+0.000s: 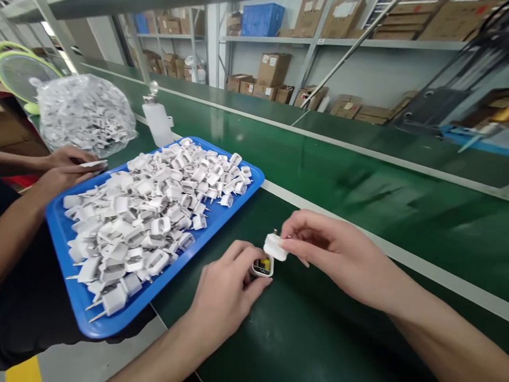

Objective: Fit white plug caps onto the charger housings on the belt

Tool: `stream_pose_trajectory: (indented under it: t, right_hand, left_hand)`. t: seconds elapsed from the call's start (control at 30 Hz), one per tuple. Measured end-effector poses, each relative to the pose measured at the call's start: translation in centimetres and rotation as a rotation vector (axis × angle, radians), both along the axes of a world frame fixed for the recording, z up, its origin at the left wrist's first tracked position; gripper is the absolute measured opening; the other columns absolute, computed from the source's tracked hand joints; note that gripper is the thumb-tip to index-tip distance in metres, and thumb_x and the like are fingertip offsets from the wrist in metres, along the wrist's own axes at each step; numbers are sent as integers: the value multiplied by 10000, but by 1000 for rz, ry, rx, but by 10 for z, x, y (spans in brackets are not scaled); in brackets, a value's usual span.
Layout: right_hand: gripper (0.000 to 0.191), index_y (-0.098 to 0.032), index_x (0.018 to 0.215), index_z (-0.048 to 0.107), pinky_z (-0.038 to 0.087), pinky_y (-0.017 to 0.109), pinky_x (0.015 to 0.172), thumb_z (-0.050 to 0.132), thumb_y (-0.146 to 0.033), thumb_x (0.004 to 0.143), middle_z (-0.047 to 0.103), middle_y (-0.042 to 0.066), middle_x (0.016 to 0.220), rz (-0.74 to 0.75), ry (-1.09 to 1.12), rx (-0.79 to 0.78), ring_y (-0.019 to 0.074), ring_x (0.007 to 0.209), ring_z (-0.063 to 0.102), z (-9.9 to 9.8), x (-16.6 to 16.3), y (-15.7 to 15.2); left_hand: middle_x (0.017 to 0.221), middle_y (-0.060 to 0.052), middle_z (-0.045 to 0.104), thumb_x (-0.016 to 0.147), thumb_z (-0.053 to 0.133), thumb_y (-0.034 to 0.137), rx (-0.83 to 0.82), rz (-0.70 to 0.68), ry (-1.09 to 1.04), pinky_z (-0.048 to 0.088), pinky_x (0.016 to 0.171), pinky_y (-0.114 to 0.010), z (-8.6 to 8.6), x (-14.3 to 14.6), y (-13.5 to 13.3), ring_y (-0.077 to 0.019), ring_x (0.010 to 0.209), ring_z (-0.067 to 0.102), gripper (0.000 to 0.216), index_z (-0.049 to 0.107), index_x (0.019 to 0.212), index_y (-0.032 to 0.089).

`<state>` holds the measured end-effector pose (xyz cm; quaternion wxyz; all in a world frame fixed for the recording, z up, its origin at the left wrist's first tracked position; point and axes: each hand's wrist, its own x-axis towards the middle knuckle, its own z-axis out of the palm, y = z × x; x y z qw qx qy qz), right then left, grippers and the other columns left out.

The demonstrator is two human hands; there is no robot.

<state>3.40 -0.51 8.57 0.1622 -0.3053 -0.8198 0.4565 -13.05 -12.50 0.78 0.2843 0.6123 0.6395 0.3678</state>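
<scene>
Two pieces are held over the green bench [358, 212]: an open charger body [262, 267] pinched in the left hand [226, 292], and a white plug cap [274, 247] gripped by the right hand [334, 254], just above it. Beyond, one blue tray [59, 233] is heaped with uncounted white plug caps, and one bagful [85, 111] is seen behind two co-worker's hands [66, 167].

Left hand [226, 289] and right hand [334, 254] meet fingertip to fingertip, forearms converging; each grip apparently pinched closed.
</scene>
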Motion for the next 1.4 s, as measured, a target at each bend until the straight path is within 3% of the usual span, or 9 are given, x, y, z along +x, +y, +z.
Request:
stream_pose_trajectory:
  t: [0.17,0.3,0.47,0.53,0.73,0.87,1.0,1.17,1.4]
  right_hand:
    - [169,-232,826,641,455,278,604,657,-370,923,606,19,907,-119,51,-74,159,727,572,-25,24,-13]
    - [129,-218,880,638,498,272,697,632,-324,953,622,11,967,-23,53,-143,149,795,604,-38,14,-16]
    - [57,-200,1015,633,436,247,668,605,-249,1002,619,19,991,82,24,205,125,802,560,-43,17,-21]
    - [78,-198,1043,654,442,248,691,593,-233,1010,619,28,1012,94,64,233,127,827,564,-43,19,-22]
    - [249,-230,1215,638,492,219,636,662,-293,975,607,5,917,-26,272,-411,107,719,572,-45,16,-18]
    - [304,-247,1269,630,481,206,624,667,-326,977,605,18,982,10,341,-549,101,738,561,-50,16,-13]
    - [268,-278,1257,625,473,210,669,648,-282,990,600,-12,929,-1,161,-307,106,775,572,-42,15,-15]
    - [143,-231,1131,644,461,258,744,529,-215,1048,592,25,1062,195,-70,183,130,883,578,-29,15,-22]
    - [140,-196,1079,646,448,274,765,511,-166,1055,577,32,1050,226,-18,270,136,896,554,-36,16,-22]
  left_hand:
    - [840,81,617,844,761,241,-152,70,3,401,627,-250,-2,1,0,-120,708,602,369,576,1161,283]
    - [942,58,613,862,738,268,-138,17,42,394,604,-250,-1,1,0,-109,711,579,222,622,1052,268]
    - [959,65,611,869,726,292,-138,5,26,388,577,-247,-2,1,-1,-97,670,558,191,624,1031,279]
    - [963,67,608,875,718,296,-132,2,24,384,568,-246,-3,1,-1,-95,661,548,175,623,1021,283]
    - [948,75,600,855,749,285,-128,2,43,378,544,-230,-3,1,0,-85,646,552,195,619,1001,282]
    - [950,78,601,866,742,272,-100,-14,52,372,538,-225,-5,2,0,-82,633,543,179,608,985,278]
    - [921,72,586,859,753,281,-66,-15,73,363,536,-232,-8,1,-1,-90,625,545,206,602,1000,278]
    - [910,70,581,866,744,278,-35,-23,70,368,536,-234,-11,1,0,-96,617,533,203,598,1008,281]
    - [916,64,595,907,696,308,-24,-33,70,364,526,-235,-12,0,1,-94,606,529,126,599,981,276]
